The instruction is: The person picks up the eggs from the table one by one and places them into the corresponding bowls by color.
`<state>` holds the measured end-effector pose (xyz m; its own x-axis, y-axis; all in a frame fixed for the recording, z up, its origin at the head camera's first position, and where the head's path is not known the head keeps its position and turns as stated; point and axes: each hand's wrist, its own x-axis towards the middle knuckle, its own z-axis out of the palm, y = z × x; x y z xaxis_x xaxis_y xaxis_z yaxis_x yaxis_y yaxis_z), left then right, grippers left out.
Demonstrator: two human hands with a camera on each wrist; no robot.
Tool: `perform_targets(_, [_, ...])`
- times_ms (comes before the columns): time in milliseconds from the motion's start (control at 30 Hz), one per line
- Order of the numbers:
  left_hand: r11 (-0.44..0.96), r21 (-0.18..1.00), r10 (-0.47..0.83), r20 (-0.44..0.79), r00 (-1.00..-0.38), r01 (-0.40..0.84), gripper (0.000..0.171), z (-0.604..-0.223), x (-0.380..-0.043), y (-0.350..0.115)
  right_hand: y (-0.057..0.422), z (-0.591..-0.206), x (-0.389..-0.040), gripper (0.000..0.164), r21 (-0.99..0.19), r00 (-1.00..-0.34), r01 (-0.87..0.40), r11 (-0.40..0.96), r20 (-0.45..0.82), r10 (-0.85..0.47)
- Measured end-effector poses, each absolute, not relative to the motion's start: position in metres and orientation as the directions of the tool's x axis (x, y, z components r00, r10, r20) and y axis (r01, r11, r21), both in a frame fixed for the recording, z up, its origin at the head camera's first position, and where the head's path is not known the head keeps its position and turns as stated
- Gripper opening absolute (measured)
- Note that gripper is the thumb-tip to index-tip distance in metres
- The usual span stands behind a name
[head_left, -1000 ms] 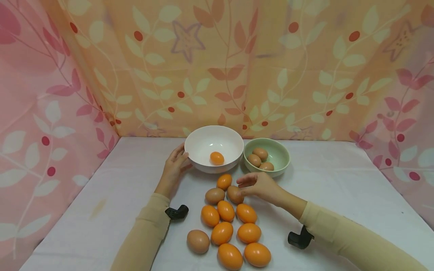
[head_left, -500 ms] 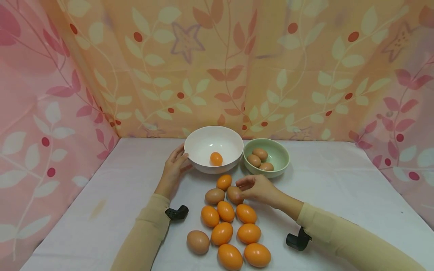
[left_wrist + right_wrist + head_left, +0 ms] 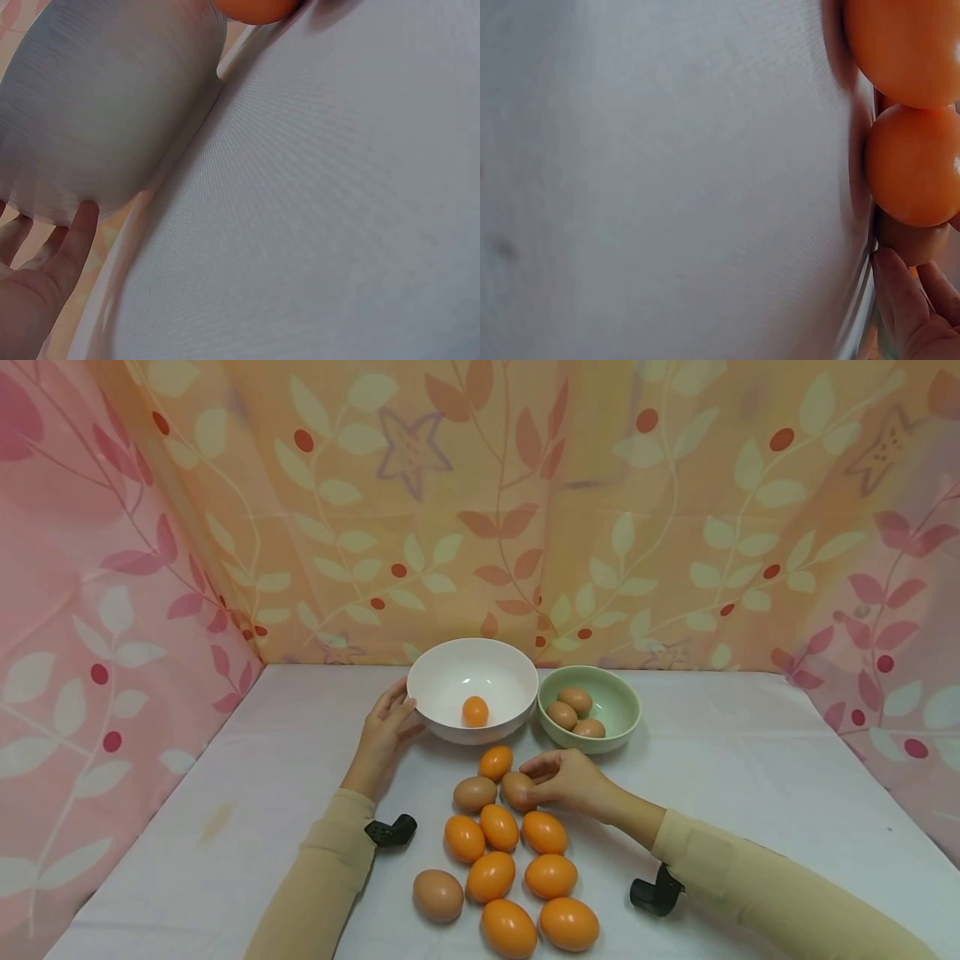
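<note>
Head view: my hands work well apart over a white cloth (image 3: 750, 760). My left hand (image 3: 385, 727) steadies the left side of the white bowl (image 3: 472, 735), thumb by the rim, fingers laid along the wall; one orange egg (image 3: 475, 712) lies inside. My right hand (image 3: 573, 783) pinches a brown egg (image 3: 515, 791) between thumb and fingers, on the cloth in front of the bowls. A second brown egg (image 3: 475, 794) lies just to its left, a third (image 3: 438, 895) nearer me, and eight orange eggs (image 3: 551, 877) are scattered about them. The green bowl (image 3: 617, 703), right of the white one, holds three brown eggs (image 3: 575, 702). Floral fabric (image 3: 480, 510) hangs behind.

Left wrist view: my fingers (image 3: 79, 236) stretch out, tips touching the white bowl's outer wall.

Right wrist view: my fingertips (image 3: 889, 262) press against the pinched brown egg, partly hidden behind an orange one; a larger-looking orange one fills the upper right corner.
</note>
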<state>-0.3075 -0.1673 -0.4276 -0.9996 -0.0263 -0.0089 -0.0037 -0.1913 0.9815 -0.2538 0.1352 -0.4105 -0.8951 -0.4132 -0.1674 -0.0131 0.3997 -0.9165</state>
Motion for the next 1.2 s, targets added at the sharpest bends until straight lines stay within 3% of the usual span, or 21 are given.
perform_targets(300, [-0.181,0.983,-0.024,0.005,-1.000,0.009,0.053,-0.429,-0.307,-0.167,0.135,-0.404,-0.248,0.043,-0.889,-0.901,-0.056,0.455,-0.151,-0.407])
perform_targets(600, [-0.186,0.983,-0.028,-0.007,-1.000,-0.001,0.053,-0.428,-0.308,-0.167,0.146,-0.388,-0.253,0.046,-0.890,-0.916,-0.020,0.456,-0.167,-0.365])
perform_targets(833, [-0.181,0.983,-0.032,-0.015,-0.999,-0.009,0.052,-0.426,-0.307,-0.167,0.157,-0.372,-0.255,0.047,-0.900,-0.911,-0.074,0.431,-0.115,-0.397])
perform_targets(1200, [-0.197,0.980,-0.025,-0.013,-1.000,-0.008,0.053,-0.425,-0.307,-0.167,0.173,-0.351,-0.259,0.053,-0.879,-0.944,-0.054,0.474,-0.109,-0.311])
